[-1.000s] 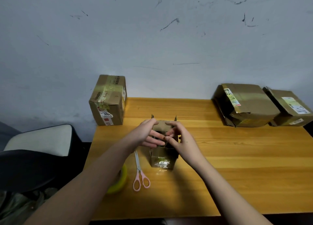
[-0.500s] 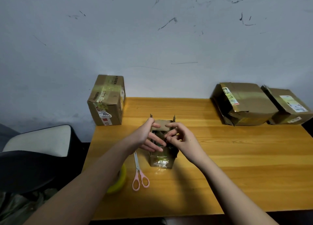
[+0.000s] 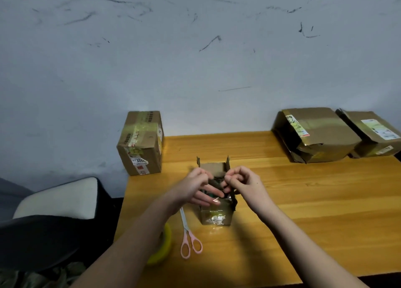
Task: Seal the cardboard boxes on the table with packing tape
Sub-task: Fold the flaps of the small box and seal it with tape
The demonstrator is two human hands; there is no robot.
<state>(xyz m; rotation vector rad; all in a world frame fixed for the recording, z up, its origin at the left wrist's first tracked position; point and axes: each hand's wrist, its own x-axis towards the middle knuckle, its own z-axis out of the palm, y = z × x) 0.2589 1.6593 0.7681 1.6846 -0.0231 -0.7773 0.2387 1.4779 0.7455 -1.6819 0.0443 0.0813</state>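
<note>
Both hands, left (image 3: pixel 198 184) and right (image 3: pixel 242 182), pinch the box (image 3: pixel 216 214) flaps shut; taping comes next; tape (image 3: pixel 161 249) needs fetching.

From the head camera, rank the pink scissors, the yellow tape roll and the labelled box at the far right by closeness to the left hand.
1. Pink scissors, just below the left hand.
2. Yellow tape roll, lower left, by the table edge.
3. Labelled box, far right, against the wall.
</note>
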